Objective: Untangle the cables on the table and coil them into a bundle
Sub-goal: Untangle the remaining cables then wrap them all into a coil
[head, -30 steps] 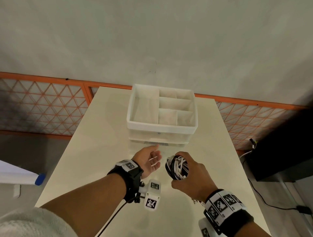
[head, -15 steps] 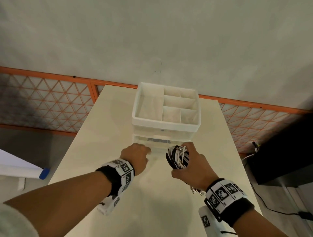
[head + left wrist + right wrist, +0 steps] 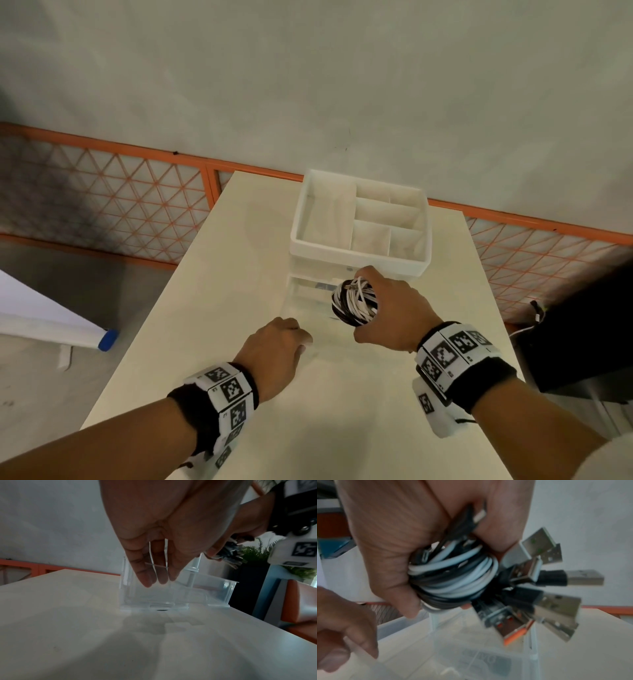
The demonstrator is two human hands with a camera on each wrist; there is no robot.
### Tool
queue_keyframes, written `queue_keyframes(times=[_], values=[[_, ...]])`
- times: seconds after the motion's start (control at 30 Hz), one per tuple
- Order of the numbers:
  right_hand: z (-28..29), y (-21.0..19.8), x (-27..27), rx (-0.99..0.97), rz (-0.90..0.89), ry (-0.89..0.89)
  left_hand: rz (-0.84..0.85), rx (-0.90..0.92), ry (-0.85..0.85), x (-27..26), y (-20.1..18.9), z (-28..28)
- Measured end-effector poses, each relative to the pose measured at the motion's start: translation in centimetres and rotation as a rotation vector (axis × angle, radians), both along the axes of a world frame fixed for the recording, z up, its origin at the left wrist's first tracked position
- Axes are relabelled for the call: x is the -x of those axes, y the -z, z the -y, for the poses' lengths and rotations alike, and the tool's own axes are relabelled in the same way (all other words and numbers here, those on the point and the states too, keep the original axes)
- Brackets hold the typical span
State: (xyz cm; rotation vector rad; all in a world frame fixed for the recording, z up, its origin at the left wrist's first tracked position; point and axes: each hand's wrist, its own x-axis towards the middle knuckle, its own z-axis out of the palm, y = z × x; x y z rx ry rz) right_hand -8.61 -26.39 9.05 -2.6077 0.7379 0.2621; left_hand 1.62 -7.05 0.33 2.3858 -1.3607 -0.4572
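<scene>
A coiled bundle of black and white cables (image 3: pixel 349 299) is gripped in my right hand (image 3: pixel 368 305), held in the air above a clear plastic drawer (image 3: pixel 305 308). In the right wrist view the coil (image 3: pixel 453 577) sits in my fist and several USB plugs (image 3: pixel 556 601) stick out to the right. The drawer is pulled out from under the white organizer (image 3: pixel 359 250). My left hand (image 3: pixel 301 342) lies palm down and grips the drawer's front wall. Through the clear wall the left wrist view shows its fingers (image 3: pixel 154 568) hooked inside.
The organizer with several open compartments stands at the far middle of the pale table (image 3: pixel 222 291). Orange mesh fencing (image 3: pixel 102 205) runs behind the table. A dark cabinet (image 3: pixel 582 325) stands to the right, with floor on the left.
My left hand turned palm down, reached the drawer and drew it out toward me. My right hand carried the cable bundle forward, over the open drawer.
</scene>
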Motion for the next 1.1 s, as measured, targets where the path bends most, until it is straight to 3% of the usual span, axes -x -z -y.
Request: queue_keyframes(times=[0.43, 0.6, 0.73, 0.93, 1.1], values=[[-0.7, 2.9, -4.3, 0.087, -0.233, -0.171, -0.093, 0.095, -0.103, -0.4, -0.9, -0.7], [-1.0, 4.4, -5.5, 0.058, -0.296, -0.23, -0.038, 0.226, -0.178, -1.1, -2.3, 0.4], [-1.2, 5.1, -6.4, 0.03, -0.285, -0.255, -0.036, 0.333, -0.055, -1.4, -2.2, 1.8], [-0.3, 5.9, -5.3, -0.113, -0.221, -0.241, -0.035, 0.096, 0.087, -1.4, -0.7, 3.3], [0.5, 3.3, -3.3, -0.137, -0.084, -0.221, 0.05, -0.154, 0.062, -1.5, -0.8, 4.6]])
